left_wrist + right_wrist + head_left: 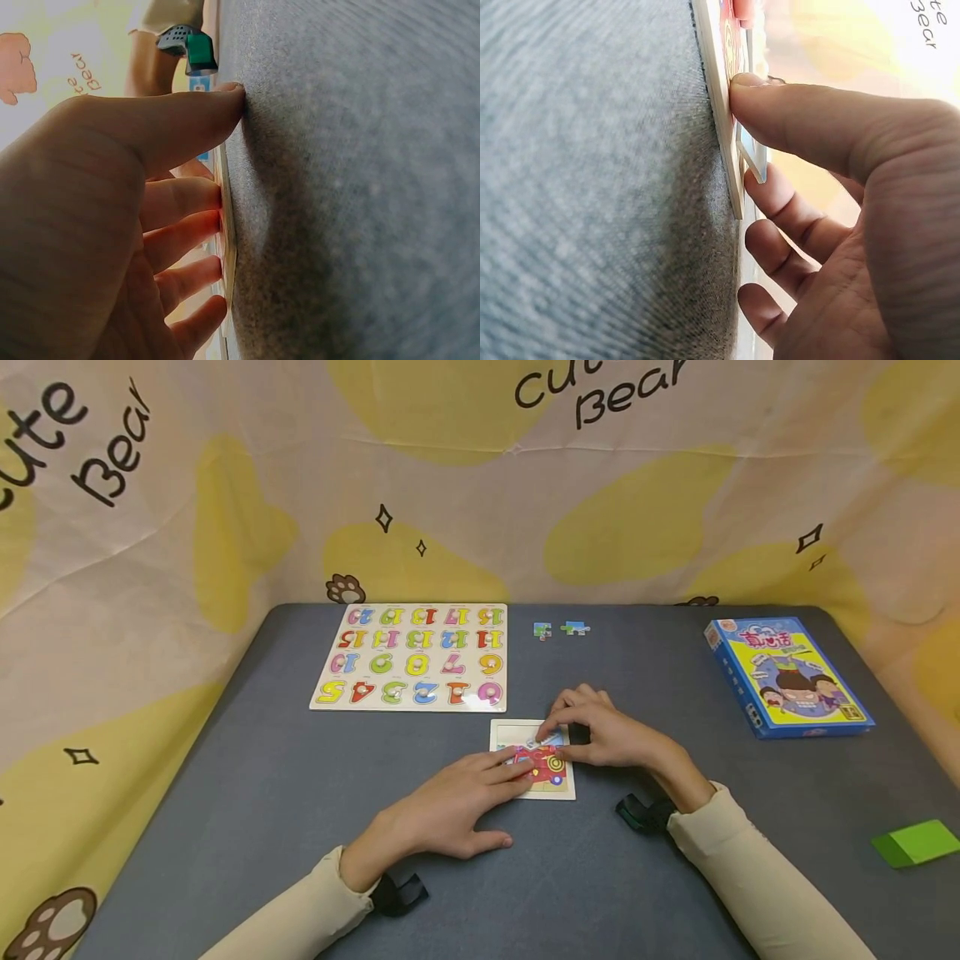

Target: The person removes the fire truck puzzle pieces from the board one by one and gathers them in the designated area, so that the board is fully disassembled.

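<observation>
on the dark grey bench (262,777) lies a small, pale wooden-framed puzzle with a red picture (555,785). the left hand (461,802) rests spread fingers on it; the right hand (607,731) touches it, pinching unclear.

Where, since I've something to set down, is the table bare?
Bare: between the number board and left sleeve; between the loose pieces and the blue box. Crowded: the small puzzle, left hand and right hand over it.

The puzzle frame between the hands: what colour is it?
The puzzle frame is pale cream; it shows best in the head view.
</observation>
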A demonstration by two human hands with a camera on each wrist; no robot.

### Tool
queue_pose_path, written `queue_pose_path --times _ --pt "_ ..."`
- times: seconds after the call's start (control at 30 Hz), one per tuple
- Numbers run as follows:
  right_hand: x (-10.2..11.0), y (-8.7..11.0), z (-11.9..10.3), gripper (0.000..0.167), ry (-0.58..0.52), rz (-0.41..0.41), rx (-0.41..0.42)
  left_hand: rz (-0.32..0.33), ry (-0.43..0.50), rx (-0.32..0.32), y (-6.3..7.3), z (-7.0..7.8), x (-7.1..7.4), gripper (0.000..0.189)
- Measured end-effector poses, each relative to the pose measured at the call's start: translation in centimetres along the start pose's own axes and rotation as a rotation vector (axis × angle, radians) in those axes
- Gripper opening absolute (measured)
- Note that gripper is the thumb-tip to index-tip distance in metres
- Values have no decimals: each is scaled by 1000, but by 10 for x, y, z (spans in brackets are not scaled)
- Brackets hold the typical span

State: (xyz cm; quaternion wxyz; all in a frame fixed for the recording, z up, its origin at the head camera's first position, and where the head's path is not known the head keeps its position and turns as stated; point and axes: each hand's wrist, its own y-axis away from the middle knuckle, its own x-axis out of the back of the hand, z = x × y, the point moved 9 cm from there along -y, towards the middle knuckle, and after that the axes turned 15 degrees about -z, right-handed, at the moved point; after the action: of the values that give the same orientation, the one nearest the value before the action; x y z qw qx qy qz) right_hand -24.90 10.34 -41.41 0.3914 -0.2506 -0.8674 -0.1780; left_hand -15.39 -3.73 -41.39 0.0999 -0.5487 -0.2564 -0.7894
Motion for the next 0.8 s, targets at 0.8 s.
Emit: queue_pose_path --times 0.8 --pt "4 2 10 41 -35 8 -40 -11 7 7 0 -1 -1 72"
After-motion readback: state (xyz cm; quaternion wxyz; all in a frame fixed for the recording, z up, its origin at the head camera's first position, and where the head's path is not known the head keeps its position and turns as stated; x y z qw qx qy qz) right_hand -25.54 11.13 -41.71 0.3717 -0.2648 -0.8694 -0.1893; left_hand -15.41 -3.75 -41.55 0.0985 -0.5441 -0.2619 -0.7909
